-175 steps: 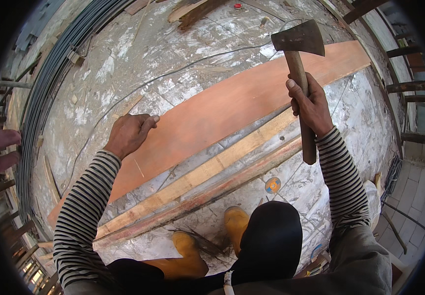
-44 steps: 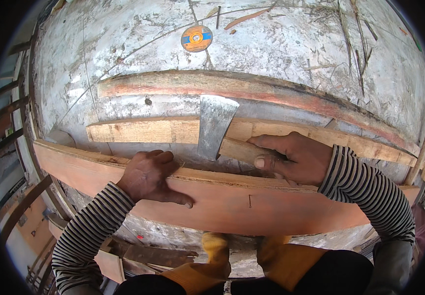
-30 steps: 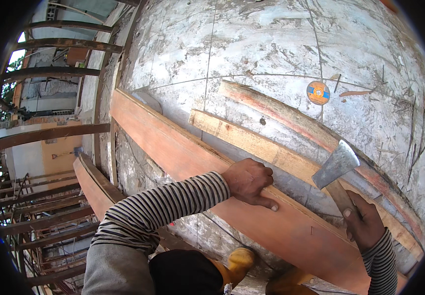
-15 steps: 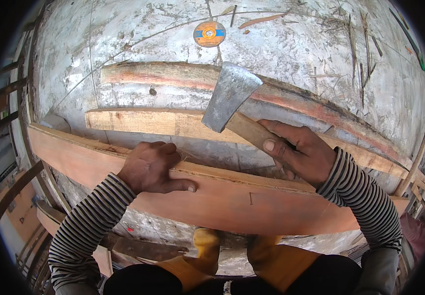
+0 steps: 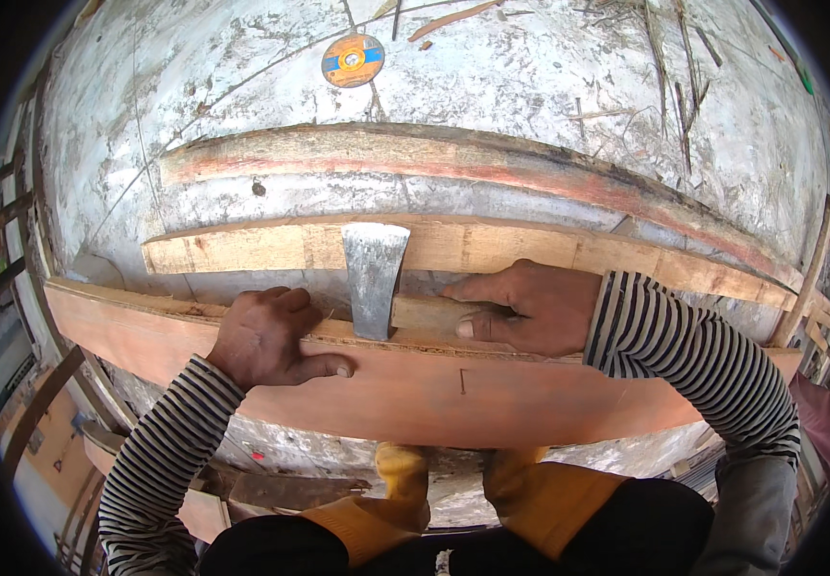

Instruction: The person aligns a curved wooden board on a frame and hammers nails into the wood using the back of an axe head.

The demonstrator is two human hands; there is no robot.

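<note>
A long reddish-brown wooden board [image 5: 386, 404] stands on edge across the view, its raw upper edge showing pale. My left hand [image 5: 273, 338] is closed over that edge, thumb against the near face and fingers curled behind it. A hatchet [image 5: 375, 280] lies level in my right hand [image 5: 535, 312], which wraps its wooden handle close to the board's top edge. The grey metal head is left of the hand, its lower end at the board's top edge; whether they touch I cannot tell.
Beyond the board lie a pale wooden plank [image 5: 492, 246] and a darker curved plank [image 5: 357, 152] on the stained concrete floor [image 5: 492, 96]. Farther off are a round orange-and-blue disc [image 5: 352, 60] and thin sticks [image 5: 688, 106]. Yellow boots [image 5: 403, 470] stand on the near side.
My right hand has brought the hatchet down and left, from a slanted pose above the planks to level at the board's edge. My left hand keeps its hold; the view has shifted slightly.
</note>
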